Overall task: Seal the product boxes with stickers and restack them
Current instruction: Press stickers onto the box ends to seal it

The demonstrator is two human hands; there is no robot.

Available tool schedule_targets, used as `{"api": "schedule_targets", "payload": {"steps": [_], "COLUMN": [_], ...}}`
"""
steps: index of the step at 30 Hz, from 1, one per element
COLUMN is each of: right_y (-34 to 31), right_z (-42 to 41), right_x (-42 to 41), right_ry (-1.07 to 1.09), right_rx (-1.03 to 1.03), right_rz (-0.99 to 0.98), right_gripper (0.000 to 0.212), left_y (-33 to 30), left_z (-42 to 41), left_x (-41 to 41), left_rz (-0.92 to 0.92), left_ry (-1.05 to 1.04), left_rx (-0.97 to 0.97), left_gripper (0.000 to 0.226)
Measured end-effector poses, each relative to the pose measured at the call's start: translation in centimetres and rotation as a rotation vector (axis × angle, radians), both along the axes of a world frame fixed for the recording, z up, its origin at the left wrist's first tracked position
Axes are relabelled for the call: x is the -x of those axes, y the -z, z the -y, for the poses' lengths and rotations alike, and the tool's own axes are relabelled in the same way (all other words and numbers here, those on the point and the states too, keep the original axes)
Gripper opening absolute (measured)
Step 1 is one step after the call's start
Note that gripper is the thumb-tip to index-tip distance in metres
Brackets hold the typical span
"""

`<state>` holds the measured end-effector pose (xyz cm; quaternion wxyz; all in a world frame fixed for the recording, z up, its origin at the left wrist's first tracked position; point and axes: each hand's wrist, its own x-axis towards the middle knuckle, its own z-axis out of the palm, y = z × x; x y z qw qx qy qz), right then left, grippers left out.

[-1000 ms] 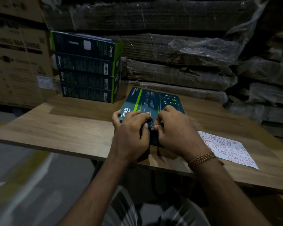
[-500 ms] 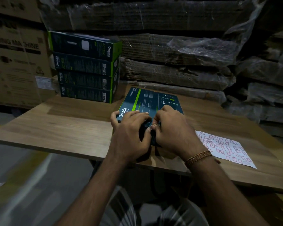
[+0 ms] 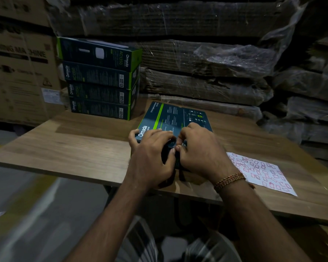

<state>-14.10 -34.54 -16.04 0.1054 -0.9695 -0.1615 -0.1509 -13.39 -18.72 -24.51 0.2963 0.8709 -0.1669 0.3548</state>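
At the frame's centre, on the table (image 3: 74, 148), the left hand (image 3: 151, 154) and right hand (image 3: 201, 150) both grip the near edge of a product box (image 3: 170, 118), fingers curled. A stack of boxes (image 3: 100, 80) stands at upper left; a sticker sheet (image 3: 261, 171) lies at right.

Just 1 head-worn cam, wide-angle, looking forward and down, close over the wooden table (image 3: 83, 148), wrapped cardboard stacks (image 3: 197, 63) filling the background.

Your hands (image 3: 178, 148) are hiding the box's (image 3: 174, 118) near edge, so any sticker there is staying out of sight.
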Motion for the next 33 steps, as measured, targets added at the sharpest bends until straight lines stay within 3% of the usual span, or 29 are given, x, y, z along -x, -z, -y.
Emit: {"api": "schedule_targets", "payload": {"steps": [4, 9, 13, 26, 33], "right_y": [0.1, 1.0, 1.7, 2.4, 1.0], "right_z": [0.4, 1.8, 2.3, 1.5, 1.5], "right_x": [-0.3, -0.9, -1.0, -1.2, -2.7], "right_ry": [-0.009, -0.058, -0.084, -0.070, -0.033], "right_rx": [-0.055, -0.263, -0.383, -0.364, -0.436], "right_rz": [0.014, 0.015, 0.043, 0.125, -0.201], "right_gripper": [0.013, 0.029, 0.021, 0.024, 0.015], "left_y": [-0.1, -0.2, -0.1, -0.2, -0.2], "left_z": [0.0, 0.0, 0.0, -0.1, -0.1], "left_x": [0.1, 0.2, 0.2, 0.3, 0.3], "left_rz": [0.003, -0.012, -0.011, -0.026, -0.031], "left_ry": [-0.008, -0.014, -0.012, -0.007, -0.001], "left_rx": [0.000, -0.004, -0.001, 0.002, 0.016], "left_gripper": [0.039, 0.045, 0.045, 0.051, 0.053]}}
